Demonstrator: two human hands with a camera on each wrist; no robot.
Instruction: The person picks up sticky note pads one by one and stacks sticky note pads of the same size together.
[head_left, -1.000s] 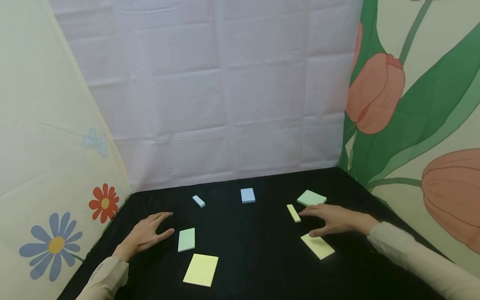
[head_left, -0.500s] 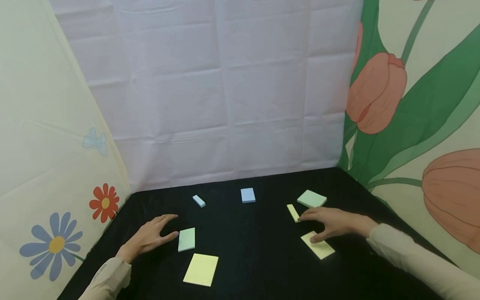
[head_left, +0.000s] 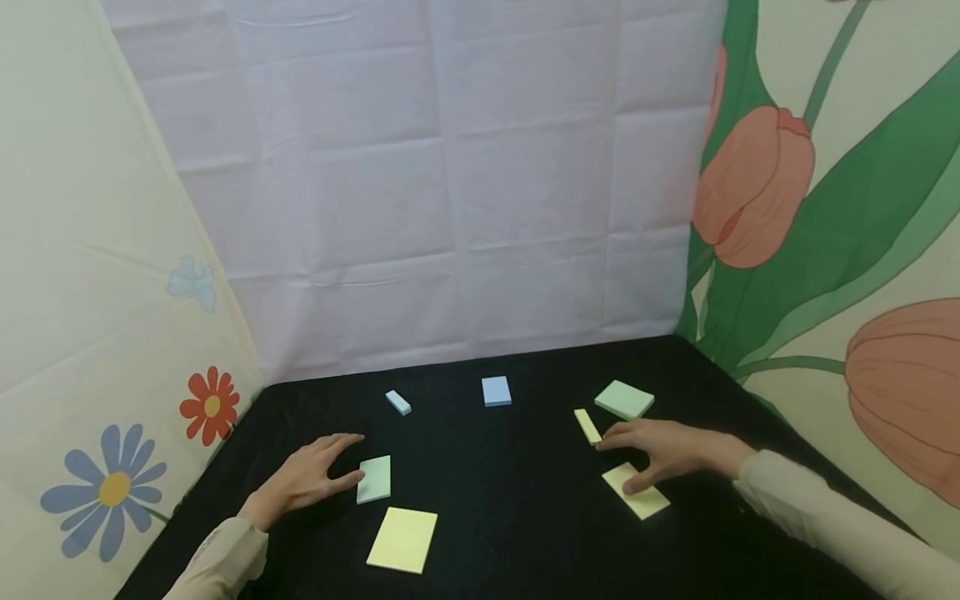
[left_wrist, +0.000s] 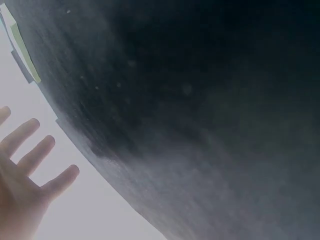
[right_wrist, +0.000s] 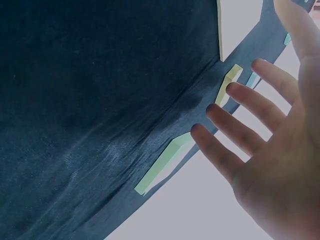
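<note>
Head view: two spread hands, pads at the fingertips

Clock read from above each hand, 12 towards the white backdrop. Paper pads and strips lie on black cloth.

Left hand: fingers extended and parted, grasping nothing; the left wrist view agrees. The near green pad lies at 3 o'clock, its long axis close to 12–6. Thumb tip meets its left edge in the head view; contact or slight hover, cannot tell. Big yellow pad at 4 o'clock, blue strip at 2, both apart from the hand.

Right hand: fingers reach out with gaps between them, no object in the grasp. Yellow strip between 9 and 10 o'clock, long axis 11–5, fingertips at its lower end; touching or just beside, unclear. Small yellow pad between 7 and 8, thumb over its upper part; contact not certain. Far green pad between 10 and 11.

Key relation, my judgement: each hand has its nearest paper on the inner side, thumb overlapping a pad. Near green pad belongs to the left hand's reach, yellow strip and small yellow pad to the right's. Blue pad sits between, well apart from both
</note>
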